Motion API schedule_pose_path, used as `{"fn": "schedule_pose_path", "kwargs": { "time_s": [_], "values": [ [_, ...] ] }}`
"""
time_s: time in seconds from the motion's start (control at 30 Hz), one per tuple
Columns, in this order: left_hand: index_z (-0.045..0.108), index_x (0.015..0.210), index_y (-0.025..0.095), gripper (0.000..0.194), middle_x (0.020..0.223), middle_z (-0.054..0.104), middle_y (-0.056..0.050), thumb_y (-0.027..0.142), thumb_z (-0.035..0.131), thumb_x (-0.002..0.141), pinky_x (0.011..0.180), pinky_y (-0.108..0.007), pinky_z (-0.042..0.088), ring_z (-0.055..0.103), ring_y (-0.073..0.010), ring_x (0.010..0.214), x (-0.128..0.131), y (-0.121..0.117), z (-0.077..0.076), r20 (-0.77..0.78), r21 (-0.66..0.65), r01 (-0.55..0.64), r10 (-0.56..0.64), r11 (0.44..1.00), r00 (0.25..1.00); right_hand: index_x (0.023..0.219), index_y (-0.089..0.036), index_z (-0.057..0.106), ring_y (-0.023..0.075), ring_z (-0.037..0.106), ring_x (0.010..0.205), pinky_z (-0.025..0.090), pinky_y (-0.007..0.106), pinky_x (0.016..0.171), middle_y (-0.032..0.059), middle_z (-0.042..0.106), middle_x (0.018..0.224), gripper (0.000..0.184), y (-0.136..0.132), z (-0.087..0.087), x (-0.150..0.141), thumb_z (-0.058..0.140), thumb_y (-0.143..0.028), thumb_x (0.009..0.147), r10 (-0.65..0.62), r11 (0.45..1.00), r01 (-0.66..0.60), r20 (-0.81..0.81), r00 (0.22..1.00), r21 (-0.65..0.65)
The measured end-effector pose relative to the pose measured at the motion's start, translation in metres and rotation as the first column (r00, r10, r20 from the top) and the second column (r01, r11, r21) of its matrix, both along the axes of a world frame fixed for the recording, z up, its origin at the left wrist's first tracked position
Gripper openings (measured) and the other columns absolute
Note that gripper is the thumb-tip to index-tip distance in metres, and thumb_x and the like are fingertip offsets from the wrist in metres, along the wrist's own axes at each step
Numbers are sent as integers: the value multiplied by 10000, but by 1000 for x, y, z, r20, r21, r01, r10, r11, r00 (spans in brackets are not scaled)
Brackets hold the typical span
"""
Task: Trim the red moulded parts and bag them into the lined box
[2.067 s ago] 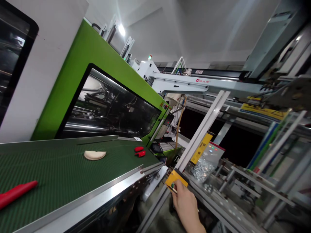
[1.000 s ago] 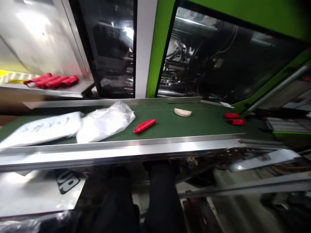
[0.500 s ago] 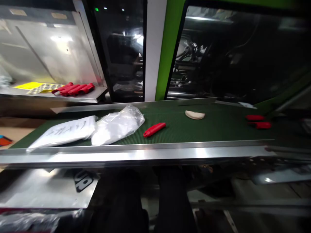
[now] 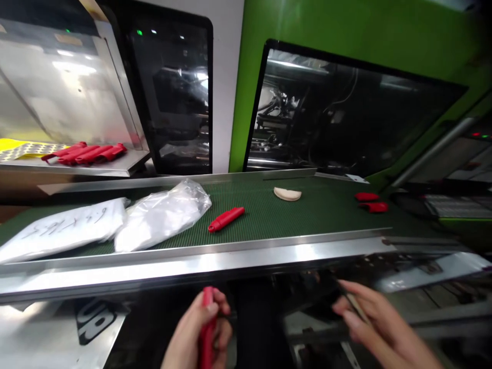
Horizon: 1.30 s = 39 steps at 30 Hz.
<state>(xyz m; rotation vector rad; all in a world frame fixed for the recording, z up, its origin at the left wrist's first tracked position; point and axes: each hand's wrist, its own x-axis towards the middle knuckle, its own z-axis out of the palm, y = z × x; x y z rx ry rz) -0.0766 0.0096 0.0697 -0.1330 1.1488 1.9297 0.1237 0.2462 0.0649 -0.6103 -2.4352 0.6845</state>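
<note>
My left hand (image 4: 188, 330) is closed around a red plastic handle piece (image 4: 206, 333), held upright in front of the conveyor's near rail. Off to the right, my right hand (image 4: 384, 325) grips a slim, pale-handled tool (image 4: 356, 306); its dark tip is blurred, so I cannot tell its exact kind. The hands are well apart. Beyond them, a similar red handle piece (image 4: 226, 219) lies on the green conveyor belt (image 4: 261, 220), beside a clear plastic bag (image 4: 165, 215).
A white bag with handwriting (image 4: 69, 225) lies on the belt's left. Farther right are a beige half-round piece (image 4: 287, 193) and two red pieces (image 4: 372, 206). Several red handle pieces (image 4: 92, 154) rest on a metal shelf (image 4: 130, 166). A metal rail (image 4: 230, 259) edges the belt.
Both hands have come into view from below, the left with the red handle piece, the right with the slim tool. The camera view has shifted; the belt items appear farther left and lower.
</note>
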Motion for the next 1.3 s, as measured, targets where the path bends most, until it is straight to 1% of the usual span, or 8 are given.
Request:
{"fn": "schedule_pose_path", "kwargs": {
  "time_s": [0.03,0.1,0.2,0.3,0.53,0.83,1.03,1.3],
  "values": [
    [546,925,197,284,821,573,-6,403,669,773,330,-164,216,423,-65,479,11,9,-6,68,47,43,-46,998,997,1294,-268,505,91,708,840,572,128,681,-2,717,1015,288,-8,4,-12,453,-270,1010,145,989,-144,25,989,-37],
    [556,961,191,261,877,576,-27,393,590,799,343,-176,250,454,-75,513,31,18,-12,147,131,103,-122,986,982,1281,-292,544,87,697,926,561,121,773,1,695,1120,301,-26,15,-37,473,-237,994,289,957,-289,25,957,7],
    [544,970,193,253,869,574,-23,376,571,797,347,-172,309,465,-76,502,46,17,-9,122,178,138,-161,974,979,1318,-295,546,110,654,1063,547,172,895,0,650,1227,397,-45,29,-65,498,-149,952,422,891,-413,-9,906,189],
    [538,913,180,282,861,597,-29,408,619,768,337,-166,354,479,-71,470,46,10,-4,90,176,115,-132,978,987,1352,-275,524,116,626,1110,498,227,1006,-14,633,1262,479,-52,28,-77,492,-68,922,515,818,-493,5,857,298],
    [547,885,178,338,542,543,8,483,626,764,318,-149,346,419,-72,362,40,-8,-4,15,212,75,-80,974,997,1314,-205,572,171,613,1123,462,322,1015,16,649,1227,417,-73,17,-86,525,-88,917,558,781,-505,-46,829,367],
    [559,893,183,344,555,554,19,488,637,754,332,-149,359,435,-70,368,37,-19,-4,2,181,33,-34,983,999,1250,-118,602,202,582,1111,472,365,937,83,630,1187,396,-88,26,-103,534,-6,876,632,727,-562,-65,772,395],
    [552,876,192,358,710,606,4,494,669,724,349,-163,387,475,-72,422,36,-21,-1,11,163,12,-13,986,1000,1269,-121,596,213,578,1126,470,382,940,87,617,1214,410,-89,26,-102,545,-12,878,641,707,-565,-48,766,425],
    [555,897,180,390,543,549,20,519,639,724,349,-157,368,428,-69,370,35,-22,0,8,130,44,-45,990,999,1272,-148,598,213,579,1125,457,382,960,77,621,1218,396,-90,26,-102,537,-52,893,623,718,-564,-16,782,407]
  ]
}}
